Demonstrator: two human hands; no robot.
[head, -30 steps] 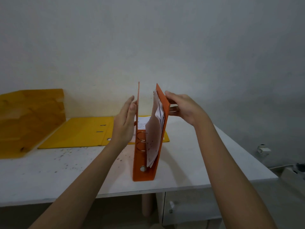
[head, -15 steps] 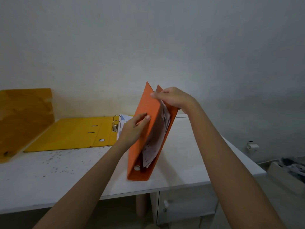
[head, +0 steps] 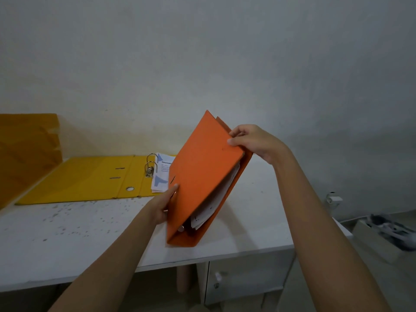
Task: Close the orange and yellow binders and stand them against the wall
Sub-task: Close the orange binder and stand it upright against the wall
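Orange binder [head: 202, 176] nearly closed, tilted toward 1 o'clock, spine on white table [head: 67, 233]. Left hand [head: 161, 206] grips lower cover edge; right hand [head: 252, 140] pinches top edge. Yellow binder [head: 90, 179] lies open at 9 o'clock.

binders: 2 — orange binder [head: 202, 176] 1, yellow binder [head: 90, 179] 1 | hands: 2 | table [head: 67, 239]: 1

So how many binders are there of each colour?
Orange binder: 1, tilted, held by the left hand and right hand.
Yellow binder: 1, lying open on the table.
Total: 2
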